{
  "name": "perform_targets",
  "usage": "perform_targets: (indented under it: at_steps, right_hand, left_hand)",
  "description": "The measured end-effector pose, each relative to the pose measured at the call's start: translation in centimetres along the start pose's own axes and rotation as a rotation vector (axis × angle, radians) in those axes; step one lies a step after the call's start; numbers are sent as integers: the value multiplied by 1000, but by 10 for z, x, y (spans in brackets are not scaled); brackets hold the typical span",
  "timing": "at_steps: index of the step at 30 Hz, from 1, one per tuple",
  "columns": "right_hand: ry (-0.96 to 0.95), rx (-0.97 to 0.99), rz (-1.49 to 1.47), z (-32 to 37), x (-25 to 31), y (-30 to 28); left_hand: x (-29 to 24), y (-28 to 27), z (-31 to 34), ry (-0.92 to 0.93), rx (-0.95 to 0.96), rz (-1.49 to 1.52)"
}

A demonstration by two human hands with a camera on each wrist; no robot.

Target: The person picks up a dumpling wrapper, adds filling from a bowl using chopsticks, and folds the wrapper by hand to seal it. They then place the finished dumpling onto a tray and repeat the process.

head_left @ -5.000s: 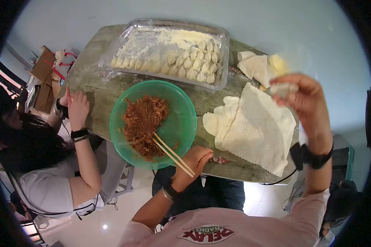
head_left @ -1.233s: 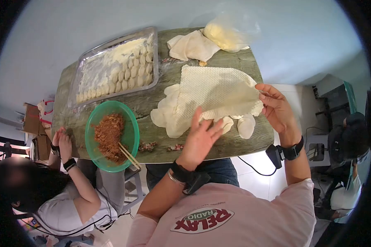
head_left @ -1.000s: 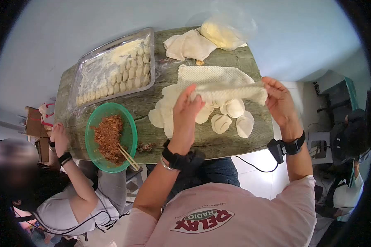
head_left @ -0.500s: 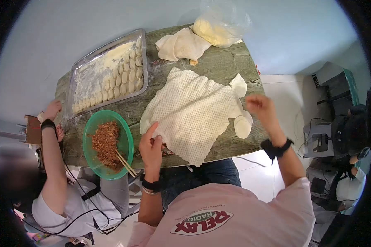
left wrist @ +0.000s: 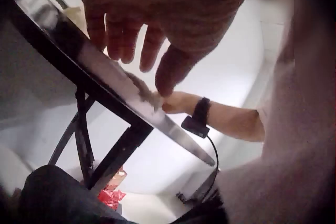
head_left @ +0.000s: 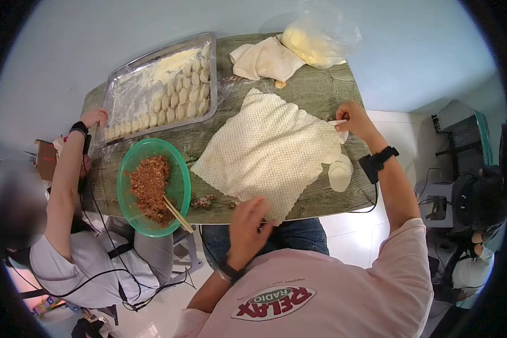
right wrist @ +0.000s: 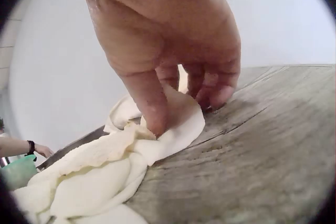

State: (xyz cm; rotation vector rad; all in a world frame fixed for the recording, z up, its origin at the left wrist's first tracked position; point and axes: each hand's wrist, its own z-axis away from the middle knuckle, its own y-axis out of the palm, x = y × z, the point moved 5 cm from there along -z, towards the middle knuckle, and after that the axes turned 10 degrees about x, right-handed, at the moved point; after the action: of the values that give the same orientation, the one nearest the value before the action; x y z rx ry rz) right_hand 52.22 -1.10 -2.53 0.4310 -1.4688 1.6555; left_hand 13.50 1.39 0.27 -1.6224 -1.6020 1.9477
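A cream waffle-weave cloth (head_left: pixel 265 152) lies spread over the table, one corner overhanging the front edge. At its right corner my right hand (head_left: pixel 356 119) pinches a round dumpling wrapper (right wrist: pixel 184 124) between thumb and fingers, close over the wood. More pale wrappers (head_left: pixel 340 172) stick out from under the cloth's right side, some overlapping; the rest are covered. My left hand (head_left: pixel 248 231) is by the cloth's front corner at the table edge. In the left wrist view its fingers (left wrist: pixel 128 40) hang relaxed and hold nothing.
A green bowl (head_left: pixel 184 177) of brown filling with chopsticks (head_left: pixel 178 214) stands at front left. Behind it is a metal tray (head_left: pixel 214 62) of floured dumplings, another person's hand (head_left: pixel 93 117) at its corner. A folded cloth (head_left: pixel 267 59) and plastic bag (head_left: pixel 321 42) lie at the back.
The cloth was lifted by both hands, baring wrappers, then laid back over most of them. My right hand went to a wrapper at the right; my left moved from the cloth's left side to its front corner.
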Motion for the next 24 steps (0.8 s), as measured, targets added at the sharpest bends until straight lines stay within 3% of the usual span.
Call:
perform_targets:
  at_steps: [2, 7, 9, 12, 13, 14, 15, 16, 17, 18, 19, 21, 24]
  right_hand:
    - [-21, -57, -115, 9, -4, 6]
    - [-43, -218, -519, 56, 0, 6]
    - [123, -294, -923, 83, 19, 12]
    - [156, -160, -998, 108, 34, 27]
    - [159, -161, -996, 114, 30, 33]
    - [131, -134, -754, 116, 24, 40]
    - [101, -107, -514, 117, 19, 48]
    - [18, -210, -375, 118, 23, 54]
    - [17, -210, -375, 121, 25, 57]
    - [50, -259, -120, 124, 37, 54]
    - [81, -305, 135, 126, 46, 52]
    - [128, -298, 78, 126, 46, 54]
    - [191, -221, 10, 121, 36, 57]
  left_hand:
    - [-21, 14, -9, 184, 222, 15]
    - [-12, 25, -18, 264, 293, -4]
    - [-8, 25, -22, 279, 317, 35]
    - [-12, 17, -33, 308, 266, 107]
    - [-13, 8, -40, 128, 222, 314]
    - [-8, 3, -45, -54, 176, 517]
    - [-8, 3, -51, -53, 176, 518]
    - [-3, 1, -58, -119, 132, 693]
    - [1, 0, -64, -185, 85, 868]
    - [-12, -14, -70, -282, 99, 948]
    - [-11, -15, -75, -283, 93, 945]
    - [-15, -26, -87, -143, 37, 904]
    - [-25, -37, -96, -104, 20, 861]
